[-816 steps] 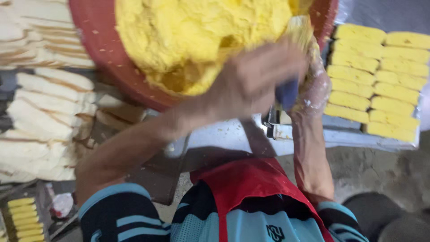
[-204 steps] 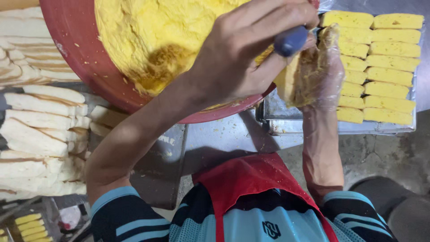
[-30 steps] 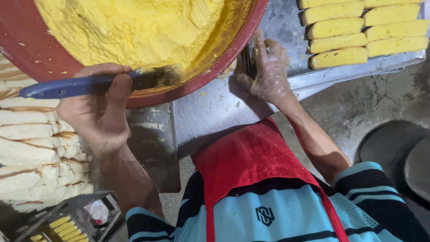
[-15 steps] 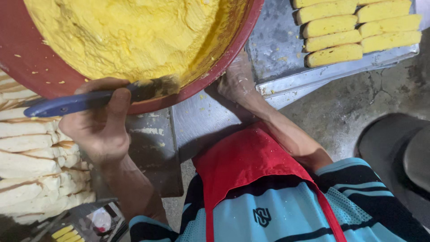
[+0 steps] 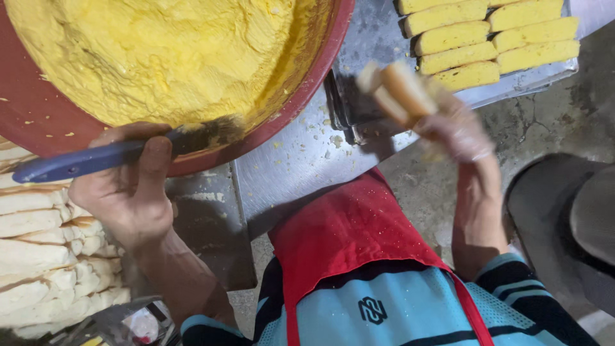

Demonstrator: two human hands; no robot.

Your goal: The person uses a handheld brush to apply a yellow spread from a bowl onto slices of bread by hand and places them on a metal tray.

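L hand (image 5: 125, 192) grips a blue brush (image 5: 96, 157), bristles resting in the yellow paste (image 5: 160, 57) of the red bowl (image 5: 38, 122) just above it. R hand (image 5: 458, 131), gloved, pinches plain bread pieces (image 5: 397, 93), held up beside the bowl. Step: loading brush; next, I'd judge, needs bread brought w/in brush reach, grip steady.

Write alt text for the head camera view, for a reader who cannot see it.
Seen from above, a person's left hand holds a blue-handled brush at the rim of a big red bowl of yellow spread, while the right hand lifts a bread stick. A metal tray of yellow-coated sticks sits at upper right; plain bread sticks are stacked at left.
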